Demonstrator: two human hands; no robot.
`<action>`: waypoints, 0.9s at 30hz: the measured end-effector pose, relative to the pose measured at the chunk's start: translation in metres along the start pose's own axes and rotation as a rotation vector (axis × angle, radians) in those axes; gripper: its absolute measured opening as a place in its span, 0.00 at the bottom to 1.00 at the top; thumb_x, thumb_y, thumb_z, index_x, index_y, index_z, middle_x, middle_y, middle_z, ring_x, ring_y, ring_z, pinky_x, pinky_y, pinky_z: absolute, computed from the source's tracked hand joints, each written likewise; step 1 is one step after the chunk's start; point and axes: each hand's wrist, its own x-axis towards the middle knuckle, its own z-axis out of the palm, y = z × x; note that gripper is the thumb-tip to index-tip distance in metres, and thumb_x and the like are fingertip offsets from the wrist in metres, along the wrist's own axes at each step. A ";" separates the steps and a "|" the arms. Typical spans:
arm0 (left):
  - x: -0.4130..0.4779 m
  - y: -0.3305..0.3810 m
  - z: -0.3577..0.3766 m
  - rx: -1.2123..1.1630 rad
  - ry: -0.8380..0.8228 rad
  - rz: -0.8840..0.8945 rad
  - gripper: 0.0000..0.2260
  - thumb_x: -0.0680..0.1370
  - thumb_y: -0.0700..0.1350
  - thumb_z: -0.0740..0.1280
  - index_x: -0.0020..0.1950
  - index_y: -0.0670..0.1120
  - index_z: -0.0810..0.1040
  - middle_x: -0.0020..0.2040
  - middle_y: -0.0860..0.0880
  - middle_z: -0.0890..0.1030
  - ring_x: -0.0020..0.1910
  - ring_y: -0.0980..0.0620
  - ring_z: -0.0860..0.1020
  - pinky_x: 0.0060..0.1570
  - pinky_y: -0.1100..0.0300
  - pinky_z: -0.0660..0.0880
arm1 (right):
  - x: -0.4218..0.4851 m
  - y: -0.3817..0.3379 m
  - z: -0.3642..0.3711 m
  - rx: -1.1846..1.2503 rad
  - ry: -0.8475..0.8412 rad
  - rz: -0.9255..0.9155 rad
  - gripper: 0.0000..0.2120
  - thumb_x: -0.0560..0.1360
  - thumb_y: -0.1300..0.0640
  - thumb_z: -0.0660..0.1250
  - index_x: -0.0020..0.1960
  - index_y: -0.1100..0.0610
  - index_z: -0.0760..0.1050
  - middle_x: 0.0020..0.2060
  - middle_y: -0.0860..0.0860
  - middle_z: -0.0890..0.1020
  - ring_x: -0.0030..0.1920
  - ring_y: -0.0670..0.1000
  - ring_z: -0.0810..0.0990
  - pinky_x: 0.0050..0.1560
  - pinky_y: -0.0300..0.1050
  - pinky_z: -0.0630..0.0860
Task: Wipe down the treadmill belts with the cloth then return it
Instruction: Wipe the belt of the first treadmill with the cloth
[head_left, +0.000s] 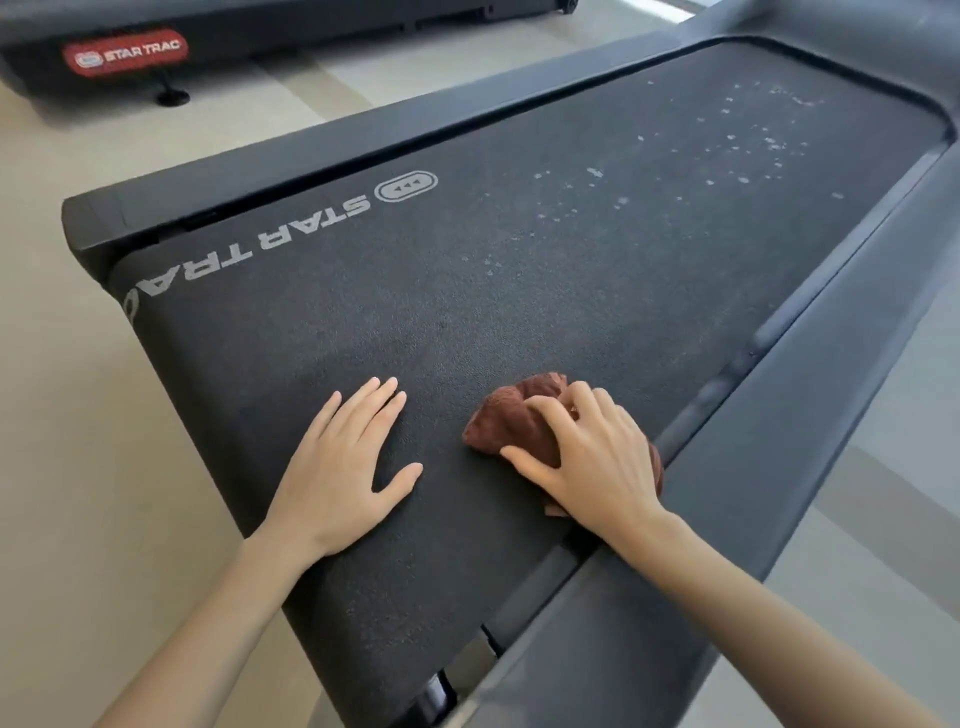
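A black treadmill belt (467, 291) with grey STAR TRAC lettering fills the middle of the view. Pale spots speckle its far right part. A bunched reddish-brown cloth (514, 415) lies on the belt near its right edge. My right hand (587, 457) lies on top of the cloth with fingers curled into it, gripping it against the belt. My left hand (343, 467) rests flat on the belt to the left of the cloth, fingers straight and spread, holding nothing.
A grey side rail (769, 467) runs along the belt's right edge, and a dark rail (311, 150) borders the far side. A second treadmill (130, 52) with a red STAR TRAC badge stands at the top left. Beige floor (78, 415) lies to the left.
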 end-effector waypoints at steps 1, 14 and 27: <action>0.000 -0.001 0.000 -0.009 0.005 0.000 0.33 0.75 0.64 0.50 0.75 0.46 0.61 0.76 0.51 0.59 0.75 0.55 0.53 0.74 0.52 0.50 | 0.002 0.002 -0.002 0.008 -0.017 -0.001 0.24 0.71 0.37 0.66 0.57 0.55 0.78 0.47 0.54 0.77 0.45 0.57 0.76 0.42 0.51 0.75; -0.001 -0.002 0.002 -0.017 -0.024 0.007 0.33 0.75 0.62 0.49 0.75 0.46 0.59 0.76 0.51 0.57 0.76 0.54 0.51 0.74 0.51 0.50 | 0.025 0.036 -0.009 0.196 -0.313 -0.641 0.19 0.77 0.48 0.64 0.61 0.58 0.77 0.70 0.54 0.70 0.73 0.56 0.64 0.68 0.55 0.67; 0.001 0.007 -0.004 -0.009 -0.074 -0.108 0.32 0.76 0.64 0.55 0.76 0.50 0.55 0.76 0.56 0.54 0.75 0.60 0.48 0.73 0.61 0.42 | 0.145 0.005 0.058 0.265 -0.130 -0.403 0.19 0.75 0.45 0.63 0.63 0.50 0.76 0.60 0.49 0.78 0.59 0.53 0.77 0.45 0.48 0.79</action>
